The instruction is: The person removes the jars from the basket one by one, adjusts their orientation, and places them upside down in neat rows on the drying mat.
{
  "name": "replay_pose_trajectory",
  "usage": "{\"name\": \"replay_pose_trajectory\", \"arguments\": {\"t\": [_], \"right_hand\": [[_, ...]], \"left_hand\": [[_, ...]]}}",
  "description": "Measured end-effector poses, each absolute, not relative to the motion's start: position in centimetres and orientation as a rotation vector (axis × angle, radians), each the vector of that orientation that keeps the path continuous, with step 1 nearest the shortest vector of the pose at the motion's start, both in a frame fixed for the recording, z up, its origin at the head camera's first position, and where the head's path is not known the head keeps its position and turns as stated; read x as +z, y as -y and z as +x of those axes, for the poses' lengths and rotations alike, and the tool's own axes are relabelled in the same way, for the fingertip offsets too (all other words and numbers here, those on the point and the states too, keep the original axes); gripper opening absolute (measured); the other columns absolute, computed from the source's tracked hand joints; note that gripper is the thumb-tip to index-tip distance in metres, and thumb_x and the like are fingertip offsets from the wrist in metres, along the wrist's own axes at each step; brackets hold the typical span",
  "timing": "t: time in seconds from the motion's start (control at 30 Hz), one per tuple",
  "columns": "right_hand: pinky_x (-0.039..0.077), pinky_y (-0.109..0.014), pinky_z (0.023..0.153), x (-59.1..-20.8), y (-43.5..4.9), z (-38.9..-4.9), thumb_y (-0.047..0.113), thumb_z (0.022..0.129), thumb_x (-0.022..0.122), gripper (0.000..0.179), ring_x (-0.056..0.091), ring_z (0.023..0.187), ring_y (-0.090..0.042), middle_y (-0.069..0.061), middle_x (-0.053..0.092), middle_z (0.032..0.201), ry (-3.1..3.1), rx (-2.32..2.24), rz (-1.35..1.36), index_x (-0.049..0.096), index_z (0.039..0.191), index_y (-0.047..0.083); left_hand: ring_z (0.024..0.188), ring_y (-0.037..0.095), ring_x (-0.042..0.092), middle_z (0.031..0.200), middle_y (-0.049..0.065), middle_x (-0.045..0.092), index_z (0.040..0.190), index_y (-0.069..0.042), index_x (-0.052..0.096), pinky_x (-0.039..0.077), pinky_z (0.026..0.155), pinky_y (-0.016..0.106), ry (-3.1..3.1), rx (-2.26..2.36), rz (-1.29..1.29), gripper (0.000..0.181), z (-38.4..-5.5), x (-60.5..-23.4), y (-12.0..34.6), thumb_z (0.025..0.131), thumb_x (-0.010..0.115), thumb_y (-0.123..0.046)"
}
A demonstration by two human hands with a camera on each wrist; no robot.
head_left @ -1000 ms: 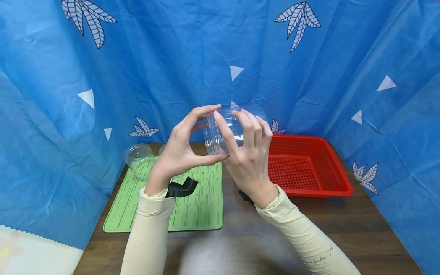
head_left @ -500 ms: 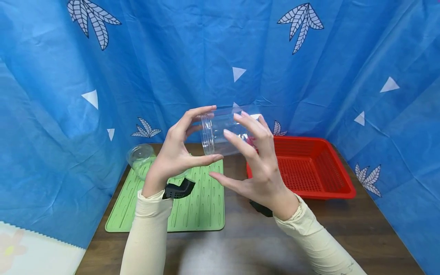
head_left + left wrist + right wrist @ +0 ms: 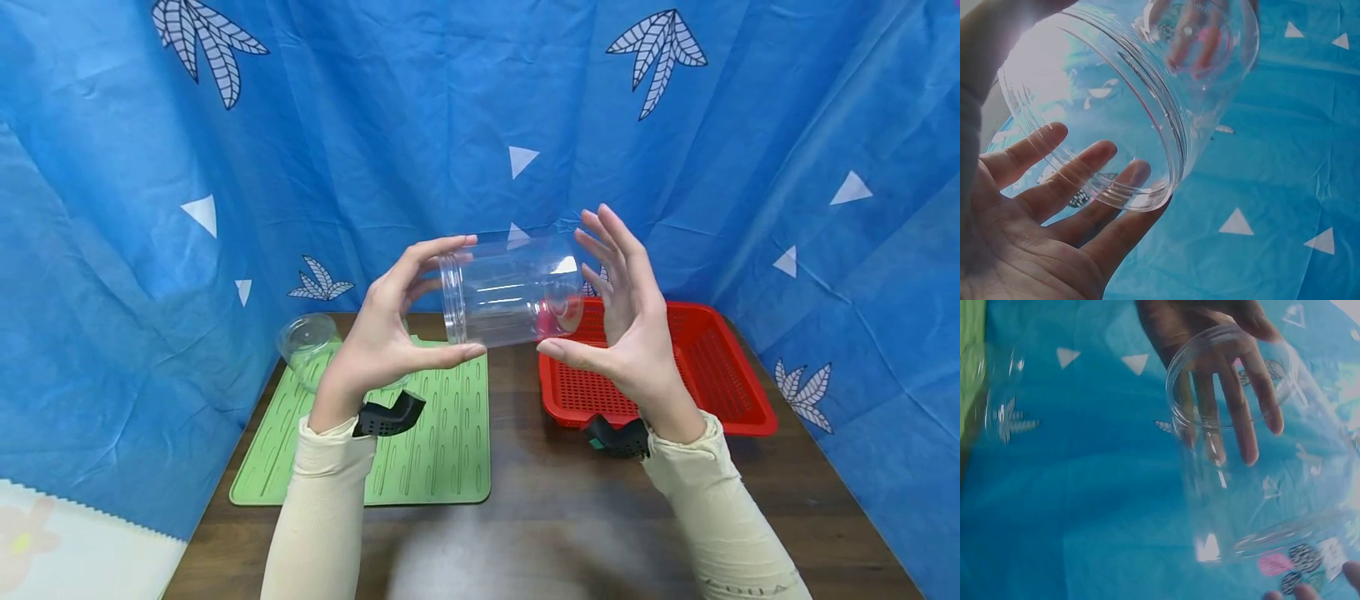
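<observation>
A clear plastic jar point(image 3: 510, 287) lies sideways in mid-air in the head view, its ridged mouth to the left and its base to the right. My left hand point(image 3: 382, 333) grips it near the mouth, thumb below and fingers above and behind. In the left wrist view the fingers point(image 3: 1116, 237) spread along the far side of the rim. My right hand point(image 3: 637, 325) is beside the base with fingers raised and spread and thumb extended below. Its fingertips point(image 3: 1304, 592) appear apart from the jar in the right wrist view.
A green ribbed mat point(image 3: 427, 450) lies at left on the dark wooden table point(image 3: 525, 533). Another clear jar point(image 3: 307, 337) stands on it; a further clear thing is mostly hidden behind my left hand. A red basket point(image 3: 720, 367) sits at right. Blue curtain point(image 3: 480, 108) surrounds the table.
My right hand has let go of the jar's side and moved right, turning to face the base. The left hand stays at the mouth, nearly still, and the jar is more fully visible.
</observation>
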State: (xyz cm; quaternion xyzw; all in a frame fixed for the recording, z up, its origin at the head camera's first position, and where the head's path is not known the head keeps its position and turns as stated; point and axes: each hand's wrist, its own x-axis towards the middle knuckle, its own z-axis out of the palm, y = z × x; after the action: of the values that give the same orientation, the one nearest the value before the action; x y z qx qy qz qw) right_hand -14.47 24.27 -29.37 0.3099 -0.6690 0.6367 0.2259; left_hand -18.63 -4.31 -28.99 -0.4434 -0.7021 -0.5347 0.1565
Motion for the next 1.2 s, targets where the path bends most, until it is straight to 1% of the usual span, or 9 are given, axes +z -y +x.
{"name": "replay_pose_trajectory", "arguments": {"t": [0.07,0.13,0.23,0.33,0.5,0.7,0.97,1.07,1.2], "right_hand": [[0.024,-0.061,0.131,-29.7,-24.4,-14.7,-0.011,0.076,0.089,0.119,0.028,0.162,-0.032,-0.004,0.033,0.176,1.859,1.903,0.837,0.028,0.175,0.018],[0.029,-0.058,0.130,-30.1,-24.5,-14.9,-0.019,0.077,0.080,0.119,0.028,0.162,-0.032,-0.001,0.031,0.177,1.865,2.029,0.821,0.026,0.175,0.020],[0.043,-0.051,0.123,-30.4,-24.3,-15.2,-0.023,0.081,0.071,0.112,0.034,0.160,-0.035,-0.003,0.030,0.177,1.857,2.159,0.830,0.027,0.175,0.021],[0.054,-0.046,0.113,-30.6,-24.2,-15.3,-0.022,0.085,0.069,0.101,0.044,0.154,-0.039,-0.010,0.038,0.173,1.843,2.230,0.829,0.036,0.172,0.018],[0.057,-0.044,0.109,-30.8,-23.9,-15.4,-0.021,0.087,0.071,0.091,0.052,0.149,-0.039,-0.019,0.047,0.166,1.827,2.235,0.821,0.044,0.167,0.012],[0.059,-0.045,0.105,-30.8,-23.9,-15.5,-0.021,0.086,0.073,0.090,0.055,0.146,-0.040,-0.019,0.049,0.164,1.831,2.222,0.810,0.046,0.165,0.011],[0.059,-0.045,0.103,-30.8,-23.6,-15.9,-0.019,0.087,0.077,0.087,0.053,0.148,-0.039,-0.020,0.049,0.163,1.834,2.219,0.781,0.047,0.164,0.010],[0.060,-0.043,0.103,-30.9,-23.7,-16.4,-0.015,0.088,0.080,0.087,0.054,0.146,-0.039,-0.017,0.051,0.162,1.874,2.169,0.745,0.048,0.164,0.011],[0.061,-0.040,0.101,-31.3,-23.6,-17.5,-0.008,0.089,0.085,0.084,0.058,0.141,-0.038,-0.012,0.053,0.161,1.932,2.110,0.683,0.050,0.162,0.014]], "left_hand": [[0.144,0.026,0.057,0.162,-0.001,0.054,0.161,-0.016,0.051,0.049,0.118,0.046,2.000,-1.546,-1.287,0.104,-18.6,-29.0,4.3,0.072,0.103,-0.003],[0.145,0.026,0.056,0.163,0.000,0.054,0.161,-0.016,0.051,0.049,0.118,0.046,2.000,-1.555,-1.300,0.104,-18.6,-29.1,4.3,0.073,0.103,-0.002],[0.145,0.026,0.056,0.164,0.003,0.053,0.162,-0.016,0.050,0.049,0.118,0.047,2.000,-1.568,-1.315,0.104,-18.6,-29.2,4.4,0.074,0.102,-0.001],[0.145,0.029,0.056,0.164,0.004,0.053,0.163,-0.016,0.049,0.048,0.119,0.046,1.999,-1.581,-1.323,0.105,-18.7,-29.3,4.4,0.074,0.101,0.000],[0.145,0.032,0.056,0.165,0.008,0.052,0.163,-0.014,0.048,0.048,0.119,0.045,1.985,-1.618,-1.338,0.107,-18.8,-29.4,4.5,0.072,0.101,0.003],[0.147,0.033,0.054,0.167,0.003,0.050,0.165,-0.016,0.045,0.047,0.120,0.048,1.993,-1.637,-1.346,0.109,-18.9,-29.5,4.8,0.073,0.099,0.003],[0.154,0.022,0.045,0.169,-0.002,0.045,0.171,-0.022,0.035,0.044,0.122,0.045,2.087,-1.629,-1.273,0.114,-19.2,-30.4,5.5,0.078,0.097,0.001],[0.156,0.020,0.041,0.173,-0.004,0.040,0.172,-0.023,0.032,0.044,0.123,0.044,2.127,-1.627,-1.226,0.112,-19.3,-31.1,5.9,0.083,0.097,-0.008],[0.160,0.021,0.035,0.176,-0.010,0.030,0.174,-0.026,0.028,0.038,0.127,0.042,2.187,-1.608,-1.142,0.100,-19.2,-32.3,6.8,0.096,0.089,-0.036]]}}
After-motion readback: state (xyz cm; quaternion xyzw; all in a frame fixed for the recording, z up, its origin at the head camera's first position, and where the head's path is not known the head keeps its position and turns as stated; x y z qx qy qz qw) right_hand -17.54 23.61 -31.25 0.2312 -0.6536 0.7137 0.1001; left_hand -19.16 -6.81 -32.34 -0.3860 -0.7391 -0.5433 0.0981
